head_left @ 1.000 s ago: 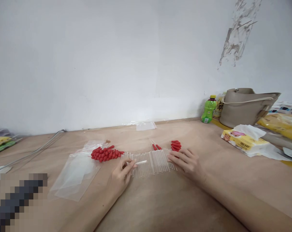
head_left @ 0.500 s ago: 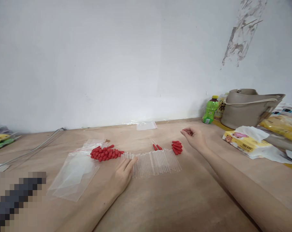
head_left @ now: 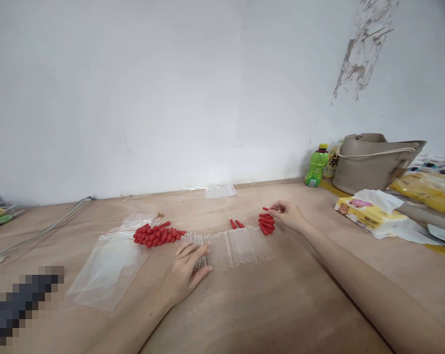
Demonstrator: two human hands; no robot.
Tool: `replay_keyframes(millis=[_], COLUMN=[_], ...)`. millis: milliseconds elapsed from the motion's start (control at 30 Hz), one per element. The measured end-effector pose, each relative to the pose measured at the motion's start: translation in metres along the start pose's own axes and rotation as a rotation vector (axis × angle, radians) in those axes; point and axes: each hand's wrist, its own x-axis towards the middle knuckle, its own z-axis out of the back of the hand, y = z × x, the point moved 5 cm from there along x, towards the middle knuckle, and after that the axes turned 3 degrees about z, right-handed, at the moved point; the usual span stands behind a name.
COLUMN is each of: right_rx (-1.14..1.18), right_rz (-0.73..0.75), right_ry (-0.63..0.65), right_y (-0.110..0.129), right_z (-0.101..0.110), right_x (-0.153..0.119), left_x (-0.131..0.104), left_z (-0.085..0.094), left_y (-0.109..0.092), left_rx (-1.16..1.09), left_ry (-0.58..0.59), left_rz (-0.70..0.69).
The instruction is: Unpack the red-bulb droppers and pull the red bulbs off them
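My left hand (head_left: 187, 270) rests with fingers apart over the left part of a row of thin clear tubes (head_left: 237, 247). Pinched in the fingers of my right hand (head_left: 287, 215) is a red rubber bulb (head_left: 266, 209), its narrow end pointing left. Just below it lies a small fan of red bulbs (head_left: 267, 225). Two red bulbs fitted on thin clear tubes (head_left: 236, 224) lie behind the row. A larger heap of red bulbs (head_left: 158, 236) is left of the row, partly on clear plastic bags (head_left: 104, 270).
At the right are a yellow tissue pack (head_left: 366, 214), a green bottle (head_left: 317, 166) and a grey-beige bag (head_left: 373, 164). A small clear bag (head_left: 220, 191) lies by the wall. A grey cable (head_left: 53, 226) runs along the left, near a pixelated dark shape (head_left: 19, 300).
My right hand has moved left towards the small fan, and the red bulb now shows clearly in its fingers. My left thumb has spread away from the fingers. The view has shifted slightly.
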Motion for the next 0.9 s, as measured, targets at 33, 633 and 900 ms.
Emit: replay_keyframes(millis=[33, 633, 900], right_rx=[0.002, -0.137, -0.424], right_rz=[-0.001, -0.032, 0.013], right_ry=[0.01, -0.065, 0.128], right_y=[-0.001, -0.008, 0.072], right_z=[-0.002, 0.004, -0.038], right_x=[0.0, 0.007, -0.004], left_x=[0.0, 0.002, -0.002], left_z=[0.0, 0.004, -0.003], left_y=[0.0, -0.001, 0.01], left_rx=[-0.007, 0.014, 0.034], left_ry=[0.003, 0.008, 0.018], left_rz=[0.001, 0.0, 0.079])
